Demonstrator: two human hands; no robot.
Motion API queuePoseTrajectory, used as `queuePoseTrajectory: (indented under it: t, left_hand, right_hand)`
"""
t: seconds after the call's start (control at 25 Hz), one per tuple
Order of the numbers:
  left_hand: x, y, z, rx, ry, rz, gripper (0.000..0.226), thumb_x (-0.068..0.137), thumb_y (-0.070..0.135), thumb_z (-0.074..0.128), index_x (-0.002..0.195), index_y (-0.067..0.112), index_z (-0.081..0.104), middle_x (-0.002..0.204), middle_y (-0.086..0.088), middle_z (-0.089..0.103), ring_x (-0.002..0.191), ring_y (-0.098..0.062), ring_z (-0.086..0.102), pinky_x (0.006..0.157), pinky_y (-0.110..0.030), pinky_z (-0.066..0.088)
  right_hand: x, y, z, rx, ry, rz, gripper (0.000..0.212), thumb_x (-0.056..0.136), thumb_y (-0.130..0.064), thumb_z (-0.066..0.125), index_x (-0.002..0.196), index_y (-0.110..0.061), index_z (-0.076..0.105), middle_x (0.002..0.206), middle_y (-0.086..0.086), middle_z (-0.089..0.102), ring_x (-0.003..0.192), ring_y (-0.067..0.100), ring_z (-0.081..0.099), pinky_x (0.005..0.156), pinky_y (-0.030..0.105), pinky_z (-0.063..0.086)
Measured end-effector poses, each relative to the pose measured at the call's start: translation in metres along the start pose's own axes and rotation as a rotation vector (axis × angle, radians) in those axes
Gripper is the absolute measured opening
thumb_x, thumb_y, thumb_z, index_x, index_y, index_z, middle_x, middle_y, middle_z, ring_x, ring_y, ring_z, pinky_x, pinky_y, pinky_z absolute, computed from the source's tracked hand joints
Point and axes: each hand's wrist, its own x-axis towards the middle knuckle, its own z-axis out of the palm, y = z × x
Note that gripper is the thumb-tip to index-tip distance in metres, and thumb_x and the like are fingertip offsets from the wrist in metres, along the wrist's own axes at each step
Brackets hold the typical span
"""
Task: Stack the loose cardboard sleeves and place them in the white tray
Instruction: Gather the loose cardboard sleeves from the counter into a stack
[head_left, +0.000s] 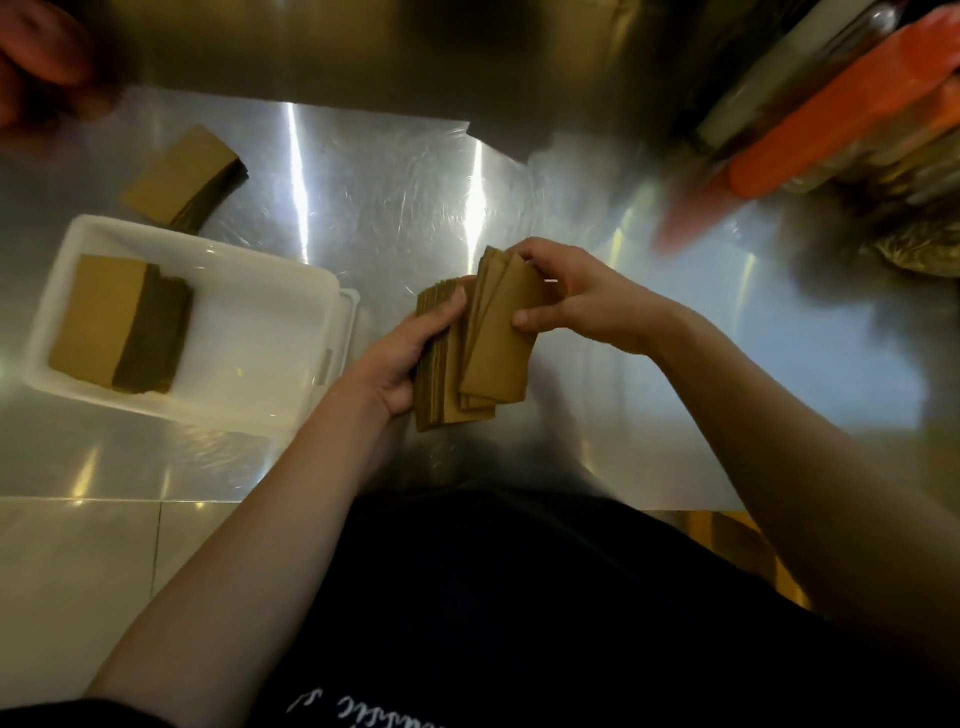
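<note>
Dark clothing is seen nearest the lens, with both bare forearms reaching forward over the steel tabletop (363, 171).

Left hand (410, 358): closed around the side of a thick bundle of cardboard sleeves (441, 364), thumb laid over the top edge. Right hand (576, 296): pinched on a few fanned sleeves (498, 332) resting against that bundle, thumb at the near edge, fingers at the far corner. Neither grip is apart; both are clamped on cardboard. The held sleeves are not yet squared; edges stand at differing angles.

Handling, judged: light, thin, flat-folded card, fairly stiff along its length but easily bent or creased. Smooth faces are likely to slide over one another, so a bundle is best taken by its two long edges and kept pressed together.

White tray (311, 291): just left of the hands, already holding one stack of sleeves (104, 317) at its left side; bare floor remains on the right. Another stack (182, 176) lies on the tabletop beyond the tray.

Surroundings: orange and clear packets (810, 135), blurred, at far right, well apart. A blurred second person's hand (36, 57) is noted at top left. Nothing is seen between bundle and tray.
</note>
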Motion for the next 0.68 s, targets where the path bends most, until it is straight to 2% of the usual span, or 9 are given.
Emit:
queuePoseTrajectory:
  t: [0.12,0.24,0.32,0.4,0.44,0.52,0.6,0.68]
  left_hand:
    - [-0.011,0.000,0.007,0.007,-0.006,0.040,0.049,0.085,0.044,0.068,0.126,0.019,0.057,0.107,-0.010,0.076,0.098,-0.027,0.073,0.073,-0.039,0.061]
    - [-0.019,0.001,0.011,0.026,-0.016,0.102,0.079,0.062,0.046,0.089,0.129,0.022,0.055,0.111,-0.008,0.075,0.098,-0.025,0.073,0.074,-0.038,0.061]
    - [-0.021,0.001,0.009,0.039,-0.024,0.179,0.073,0.076,0.037,0.079,0.141,0.028,0.045,0.126,-0.009,0.066,0.101,-0.022,0.072,0.075,-0.036,0.060]
    - [-0.019,0.003,0.008,0.101,-0.034,0.272,0.063,0.086,0.026,0.064,0.143,0.037,0.041,0.136,-0.007,0.054,0.108,-0.022,0.069,0.079,-0.035,0.059]
    - [-0.017,0.004,0.007,0.142,-0.042,0.302,0.060,0.086,0.023,0.063,0.141,0.038,0.043,0.137,-0.007,0.052,0.111,-0.023,0.066,0.081,-0.035,0.058]
    - [-0.013,0.005,0.006,0.221,-0.061,0.302,0.058,0.085,0.022,0.065,0.140,0.032,0.046,0.132,-0.008,0.055,0.115,-0.027,0.062,0.085,-0.037,0.058]
    - [-0.008,0.005,0.005,0.312,-0.067,0.304,0.060,0.083,0.021,0.068,0.139,0.024,0.048,0.122,-0.007,0.060,0.113,-0.026,0.063,0.089,-0.038,0.057]
    - [-0.004,0.000,0.006,0.386,-0.047,0.355,0.056,0.083,0.015,0.072,0.135,0.019,0.051,0.112,-0.003,0.063,0.107,-0.021,0.065,0.090,-0.038,0.056]
  right_hand:
    - [0.000,0.002,0.019,-0.113,0.105,-0.038,0.057,0.091,-0.022,0.067,0.140,-0.031,0.040,0.139,-0.002,0.044,0.117,0.014,0.046,0.087,0.026,0.046]
    - [-0.005,0.005,0.034,-0.075,0.202,-0.069,0.057,0.090,-0.026,0.067,0.139,-0.034,0.038,0.135,-0.003,0.045,0.112,0.012,0.048,0.084,0.021,0.046]
    - [-0.009,0.006,0.042,-0.024,0.290,-0.061,0.050,0.087,-0.027,0.071,0.126,-0.032,0.040,0.125,-0.007,0.047,0.105,0.010,0.053,0.075,0.013,0.047]
    - [-0.013,0.008,0.051,-0.095,0.334,-0.069,0.033,0.088,-0.028,0.069,0.111,-0.028,0.045,0.117,-0.008,0.052,0.102,0.011,0.057,0.068,0.007,0.047]
    - [-0.013,0.010,0.054,-0.117,0.322,-0.070,0.023,0.091,-0.027,0.067,0.106,-0.024,0.050,0.115,-0.007,0.055,0.103,0.014,0.060,0.070,0.008,0.048]
    - [-0.019,0.017,0.061,0.001,0.261,-0.040,0.012,0.095,-0.024,0.061,0.102,-0.017,0.055,0.114,-0.001,0.059,0.104,0.018,0.062,0.080,0.020,0.055]
    - [-0.024,0.025,0.066,0.243,0.172,-0.004,0.016,0.094,-0.021,0.061,0.103,-0.008,0.056,0.115,0.006,0.060,0.105,0.020,0.063,0.087,0.034,0.057]
    - [-0.027,0.031,0.070,0.412,0.107,0.017,0.022,0.090,-0.021,0.066,0.101,-0.007,0.054,0.115,0.009,0.062,0.111,0.023,0.062,0.093,0.038,0.054]
